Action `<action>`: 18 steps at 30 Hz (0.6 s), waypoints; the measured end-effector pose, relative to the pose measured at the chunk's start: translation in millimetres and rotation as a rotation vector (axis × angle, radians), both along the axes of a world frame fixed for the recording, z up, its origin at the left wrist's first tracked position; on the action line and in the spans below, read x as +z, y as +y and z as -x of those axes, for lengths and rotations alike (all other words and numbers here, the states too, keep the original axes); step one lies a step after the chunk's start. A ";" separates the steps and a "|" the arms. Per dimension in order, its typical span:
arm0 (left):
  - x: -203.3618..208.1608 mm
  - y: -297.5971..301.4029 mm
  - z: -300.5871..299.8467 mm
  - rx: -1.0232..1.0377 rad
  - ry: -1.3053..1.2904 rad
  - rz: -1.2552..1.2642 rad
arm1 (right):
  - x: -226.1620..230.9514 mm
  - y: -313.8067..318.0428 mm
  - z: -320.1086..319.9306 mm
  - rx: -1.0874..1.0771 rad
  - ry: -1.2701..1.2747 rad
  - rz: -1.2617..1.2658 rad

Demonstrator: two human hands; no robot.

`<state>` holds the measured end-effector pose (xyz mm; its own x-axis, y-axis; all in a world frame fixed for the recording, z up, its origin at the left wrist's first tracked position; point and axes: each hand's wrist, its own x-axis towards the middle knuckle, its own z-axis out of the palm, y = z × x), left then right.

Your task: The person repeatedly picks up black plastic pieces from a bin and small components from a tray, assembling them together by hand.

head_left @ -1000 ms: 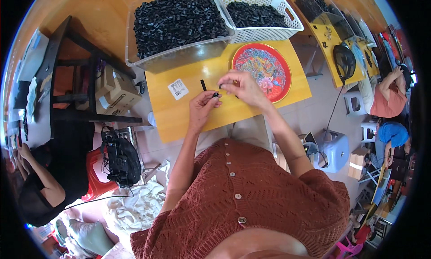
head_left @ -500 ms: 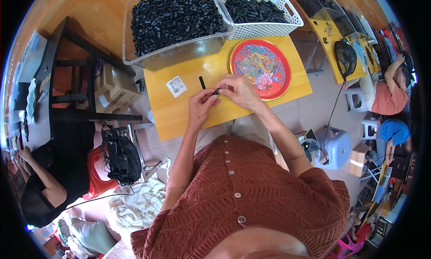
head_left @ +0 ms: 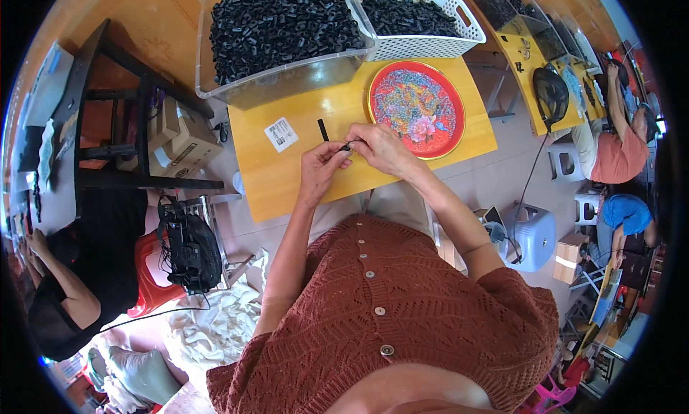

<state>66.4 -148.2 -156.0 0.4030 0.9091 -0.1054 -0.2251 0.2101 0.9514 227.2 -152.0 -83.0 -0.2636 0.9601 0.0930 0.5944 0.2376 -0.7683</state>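
My left hand (head_left: 321, 168) pinches a small black plastic part (head_left: 345, 148) over the yellow table (head_left: 276, 191). The fingertips of my right hand (head_left: 382, 150) meet it from the right and are closed on the same part; whether a smaller piece sits between them is hidden. Just beyond the left fingers, a narrow black strip (head_left: 323, 130) points away from me. To the right of it lies a round red tray (head_left: 456, 130) with a flower pattern, strewn with many tiny metallic-looking pieces. A white printed label (head_left: 280, 135) rests on the table at the left.
At the table's far side stand a clear plastic bin (head_left: 287, 77) and a white perforated basket (head_left: 430, 49), both full of black parts. A dark metal frame (head_left: 147, 127) rises at left. People sit working on both sides. A blue-grey stool (head_left: 531, 234) stands at right.
Both hands stay together at nearly the same spot, with only slight finger shifts around the black part. The view has tilted a little. At far right, a person's arm has moved.
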 end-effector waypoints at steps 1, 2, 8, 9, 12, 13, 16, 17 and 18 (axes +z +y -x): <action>-0.5 -0.3 0.0 0.000 0.003 0.007 | 0.7 0.0 -0.4 -0.001 0.000 0.001; -0.8 -0.7 0.2 0.001 0.006 0.013 | 1.2 0.3 -1.0 0.016 -0.006 0.012; 1.7 2.2 0.9 -0.039 0.033 0.016 | -5.8 2.5 1.7 0.013 -0.043 0.047; 1.2 2.4 1.0 -0.039 0.034 0.017 | -6.6 2.7 2.4 0.008 -0.055 0.054; 0.3 1.5 3.4 -0.035 0.023 0.024 | -6.3 2.6 4.6 0.019 -0.022 0.070; 0.9 1.8 2.8 -0.035 0.020 0.029 | -7.2 2.6 4.5 0.018 -0.023 0.070; 0.9 1.6 1.9 -0.029 0.023 0.046 | -12.8 2.7 4.8 0.006 -0.045 0.057; 1.0 1.5 1.8 -0.023 0.030 0.058 | -14.5 2.9 4.8 -0.001 -0.040 0.045; 1.6 1.6 0.9 -0.023 0.031 0.058 | -15.3 3.3 4.8 -0.008 -0.034 0.032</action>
<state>65.5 -146.5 -154.4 0.4198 0.8915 -0.1702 -0.1905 0.2699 0.9439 222.3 -148.7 -98.3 -0.2582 0.9646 0.0531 0.6220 0.2081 -0.7549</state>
